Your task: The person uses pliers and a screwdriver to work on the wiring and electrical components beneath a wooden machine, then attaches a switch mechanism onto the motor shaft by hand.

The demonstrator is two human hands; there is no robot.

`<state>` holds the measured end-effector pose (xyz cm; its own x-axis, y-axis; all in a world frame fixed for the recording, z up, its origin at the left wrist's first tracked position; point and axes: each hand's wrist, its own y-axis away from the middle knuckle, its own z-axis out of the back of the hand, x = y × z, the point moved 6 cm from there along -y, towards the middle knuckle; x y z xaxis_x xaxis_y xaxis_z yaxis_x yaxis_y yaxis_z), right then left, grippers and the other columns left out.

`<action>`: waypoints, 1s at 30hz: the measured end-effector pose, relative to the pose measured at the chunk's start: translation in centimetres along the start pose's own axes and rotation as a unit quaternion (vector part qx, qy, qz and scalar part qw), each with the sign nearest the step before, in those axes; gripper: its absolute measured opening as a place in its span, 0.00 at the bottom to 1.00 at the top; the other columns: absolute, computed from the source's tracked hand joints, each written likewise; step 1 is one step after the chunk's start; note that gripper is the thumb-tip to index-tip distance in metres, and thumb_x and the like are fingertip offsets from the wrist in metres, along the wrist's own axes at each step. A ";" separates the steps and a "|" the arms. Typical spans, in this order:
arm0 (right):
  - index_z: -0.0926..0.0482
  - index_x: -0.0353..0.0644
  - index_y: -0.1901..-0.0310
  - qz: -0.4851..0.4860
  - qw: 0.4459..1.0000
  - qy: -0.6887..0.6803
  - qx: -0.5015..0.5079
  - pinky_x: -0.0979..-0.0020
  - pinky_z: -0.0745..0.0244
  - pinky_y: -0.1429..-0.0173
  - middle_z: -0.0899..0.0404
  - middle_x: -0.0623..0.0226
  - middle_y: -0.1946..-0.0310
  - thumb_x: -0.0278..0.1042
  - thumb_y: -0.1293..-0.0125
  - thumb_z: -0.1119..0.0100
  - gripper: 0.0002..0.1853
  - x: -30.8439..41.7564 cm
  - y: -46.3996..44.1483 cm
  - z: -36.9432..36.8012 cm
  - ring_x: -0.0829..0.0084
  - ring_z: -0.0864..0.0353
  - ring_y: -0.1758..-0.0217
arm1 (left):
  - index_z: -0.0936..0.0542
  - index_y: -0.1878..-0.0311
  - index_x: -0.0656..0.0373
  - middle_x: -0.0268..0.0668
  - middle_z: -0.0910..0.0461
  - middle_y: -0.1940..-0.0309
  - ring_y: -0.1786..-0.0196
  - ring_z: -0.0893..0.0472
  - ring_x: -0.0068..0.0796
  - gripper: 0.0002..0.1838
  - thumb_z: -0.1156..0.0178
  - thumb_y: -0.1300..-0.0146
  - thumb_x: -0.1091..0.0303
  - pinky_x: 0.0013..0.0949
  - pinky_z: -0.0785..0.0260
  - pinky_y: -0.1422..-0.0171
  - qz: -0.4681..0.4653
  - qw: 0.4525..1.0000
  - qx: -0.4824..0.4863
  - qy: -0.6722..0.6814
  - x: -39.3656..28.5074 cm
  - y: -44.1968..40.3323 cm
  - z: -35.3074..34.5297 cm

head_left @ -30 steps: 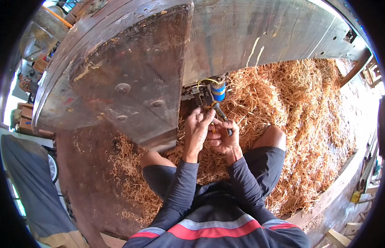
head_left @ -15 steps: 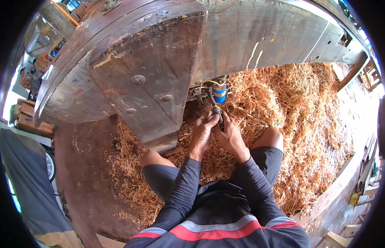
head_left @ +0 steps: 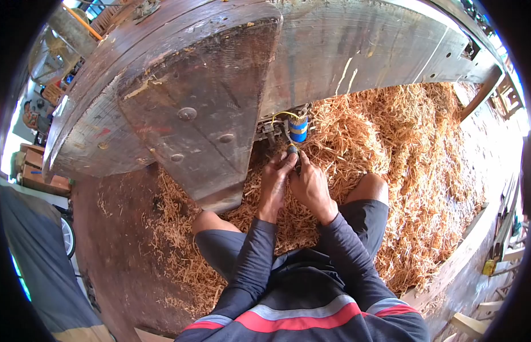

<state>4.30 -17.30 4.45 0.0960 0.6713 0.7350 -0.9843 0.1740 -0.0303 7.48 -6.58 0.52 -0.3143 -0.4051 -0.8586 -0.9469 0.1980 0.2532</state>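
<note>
Both my hands meet in front of a small metal machine [head_left: 269,135] under the wooden hull. They close around the dark handle of a screwdriver-like tool [head_left: 298,162], which has a yellowish band near its front. My left hand [head_left: 274,181] has its thumb pressed along the handle. My right hand [head_left: 312,186] grips from the other side, its index finger pointing forward along the tool. The tool's tip is too small to make out against the machine. Just beyond the hands stands a blue cylinder [head_left: 298,132] with a tan band, and a yellow wire [head_left: 281,113] loops above it.
A large wooden slab [head_left: 200,108] with round plugs overhangs at left, joined to a long timber beam [head_left: 357,51]. Wood shavings [head_left: 414,171] lie thick around my legs. A draped dark cloth [head_left: 31,256] hangs at far left. Another person [head_left: 33,117] is in the background.
My hands and the tool have shifted slightly left in view and the handle now points more steeply away. More of the handle is covered by my fingers.
</note>
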 end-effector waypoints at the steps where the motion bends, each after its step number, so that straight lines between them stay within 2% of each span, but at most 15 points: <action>1: 0.31 0.23 0.33 0.014 1.000 -0.001 -0.022 0.44 0.21 0.56 0.18 0.30 0.66 0.36 0.32 0.41 0.31 -0.1 -0.1 -0.1 0.35 0.14 0.60 | 0.18 0.41 0.64 0.32 0.16 0.52 0.51 0.20 0.19 0.20 0.31 0.30 0.63 0.26 0.28 0.46 0.000 1.000 0.003 -0.006 -0.1 -0.1 0.0; 5: 0.31 0.25 0.34 0.013 0.997 -0.079 -0.010 0.46 0.20 0.52 0.17 0.30 0.64 0.35 0.32 0.44 0.29 -0.7 -0.2 -0.8 0.35 0.15 0.57 | 0.18 0.42 0.64 0.32 0.16 0.52 0.51 0.20 0.19 0.20 0.30 0.31 0.62 0.25 0.29 0.47 -0.001 1.000 -0.002 -0.016 -0.4 0.0 0.3; 8: 0.31 0.20 0.39 0.005 0.990 -0.138 -0.011 0.44 0.21 0.52 0.19 0.27 0.58 0.34 0.33 0.45 0.27 -1.0 -0.6 -0.8 0.33 0.17 0.54 | 0.16 0.42 0.63 0.35 0.13 0.52 0.50 0.19 0.22 0.19 0.30 0.32 0.64 0.29 0.30 0.42 0.003 1.000 -0.014 -0.017 -0.2 -0.1 0.9; 10: 0.29 0.24 0.40 -0.030 0.988 -0.121 0.089 0.48 0.21 0.49 0.20 0.27 0.53 0.35 0.33 0.45 0.25 0.1 -0.4 0.0 0.37 0.16 0.51 | 0.16 0.44 0.64 0.34 0.13 0.54 0.52 0.19 0.21 0.18 0.29 0.32 0.63 0.27 0.30 0.45 -0.017 0.999 -0.011 -0.037 -0.8 0.1 0.6; 14: 0.26 0.25 0.42 -0.091 0.973 -0.207 0.050 0.51 0.21 0.49 0.21 0.30 0.51 0.33 0.35 0.46 0.24 -1.3 -0.5 -0.7 0.41 0.16 0.53 | 0.16 0.47 0.63 0.30 0.16 0.56 0.53 0.21 0.19 0.17 0.29 0.33 0.61 0.26 0.31 0.46 -0.015 0.996 -0.027 -0.084 -1.5 0.4 0.1; 16: 0.26 0.27 0.40 -0.070 0.962 -0.263 0.038 0.62 0.23 0.60 0.18 0.51 0.62 0.30 0.40 0.45 0.26 -1.6 -0.7 -1.5 0.62 0.19 0.65 | 0.15 0.52 0.62 0.29 0.16 0.60 0.58 0.23 0.17 0.15 0.28 0.33 0.61 0.24 0.32 0.51 -0.032 0.991 -0.064 -0.114 -0.8 -0.2 1.1; 17: 0.25 0.27 0.41 -0.061 0.942 -0.326 0.043 0.67 0.28 0.67 0.22 0.60 0.67 0.29 0.40 0.45 0.25 -2.0 -0.5 -1.8 0.71 0.24 0.69 | 0.15 0.52 0.62 0.29 0.16 0.60 0.58 0.23 0.17 0.15 0.28 0.33 0.61 0.24 0.32 0.51 -0.030 0.991 -0.065 -0.115 -0.3 -0.3 1.6; 19: 0.25 0.28 0.42 -0.033 0.945 -0.322 0.048 0.69 0.29 0.68 0.24 0.63 0.69 0.27 0.39 0.46 0.23 -2.4 -0.5 -2.2 0.73 0.25 0.70 | 0.15 0.57 0.63 0.27 0.18 0.66 0.64 0.25 0.15 0.14 0.28 0.33 0.60 0.24 0.34 0.59 -0.039 0.973 -0.072 -0.214 -1.4 0.1 1.1; 20: 0.24 0.30 0.44 -0.080 0.914 -0.390 0.071 0.70 0.30 0.71 0.25 0.66 0.72 0.25 0.38 0.48 0.20 -3.0 -0.5 -2.7 0.74 0.25 0.73 | 0.15 0.57 0.63 0.27 0.18 0.66 0.64 0.25 0.15 0.14 0.28 0.33 0.60 0.24 0.34 0.59 -0.038 0.973 -0.073 -0.214 -1.9 0.5 0.6; 22: 0.23 0.33 0.46 -0.130 0.877 -0.454 0.088 0.71 0.31 0.74 0.26 0.68 0.74 0.22 0.36 0.49 0.17 -3.5 -0.6 -3.1 0.75 0.25 0.75 | 0.26 0.74 0.63 0.25 0.29 0.79 0.73 0.36 0.15 0.22 0.26 0.35 0.60 0.29 0.45 0.73 -0.105 0.952 -0.102 -0.268 -3.5 1.1 -0.4; 23: 0.23 0.34 0.46 -0.161 0.823 -0.534 0.107 0.69 0.33 0.74 0.25 0.68 0.75 0.24 0.36 0.48 0.17 -3.9 -0.5 -3.6 0.74 0.27 0.77 | 0.20 0.67 0.69 0.30 0.26 0.78 0.74 0.32 0.17 0.20 0.26 0.36 0.58 0.32 0.40 0.74 -0.125 0.941 -0.115 -0.292 -2.8 0.6 0.1; 24: 0.22 0.36 0.47 -0.192 0.760 -0.608 0.125 0.68 0.35 0.74 0.25 0.68 0.75 0.26 0.37 0.47 0.17 -3.8 -0.3 -3.9 0.74 0.29 0.78 | 0.20 0.67 0.69 0.30 0.26 0.78 0.74 0.32 0.17 0.20 0.26 0.36 0.58 0.32 0.40 0.74 -0.125 0.941 -0.115 -0.293 -2.8 0.7 -0.2; 27: 0.23 0.37 0.52 -0.212 0.715 -0.656 0.119 0.67 0.36 0.77 0.26 0.67 0.76 0.24 0.34 0.48 0.10 -3.4 -0.1 -3.9 0.71 0.29 0.80 | 0.19 0.43 0.76 0.41 0.18 0.73 0.72 0.22 0.26 0.32 0.25 0.38 0.55 0.35 0.29 0.68 -0.125 0.910 -0.143 -0.369 -3.3 1.0 -0.5; 28: 0.24 0.37 0.54 -0.225 0.691 -0.676 0.126 0.67 0.35 0.77 0.25 0.66 0.75 0.23 0.33 0.49 0.08 -3.1 0.0 -3.7 0.69 0.27 0.79 | 0.19 0.43 0.76 0.41 0.18 0.73 0.72 0.22 0.26 0.32 0.25 0.38 0.55 0.35 0.29 0.68 -0.125 0.909 -0.143 -0.370 -3.5 1.0 -0.6; 30: 0.23 0.38 0.56 -0.238 0.687 -0.674 0.131 0.67 0.35 0.77 0.22 0.63 0.73 0.26 0.32 0.50 0.07 -3.0 0.1 -3.4 0.68 0.25 0.77 | 0.21 0.40 0.77 0.42 0.14 0.61 0.60 0.17 0.24 0.32 0.25 0.37 0.58 0.30 0.24 0.56 -0.097 0.902 -0.126 -0.401 -3.7 0.9 -1.1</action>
<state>4.43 -16.88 -0.06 0.3656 -0.7251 0.5835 -0.8989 -0.1125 0.4234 7.69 -5.92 4.40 -0.0874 0.3859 -0.9184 -0.9958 -0.0578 0.0705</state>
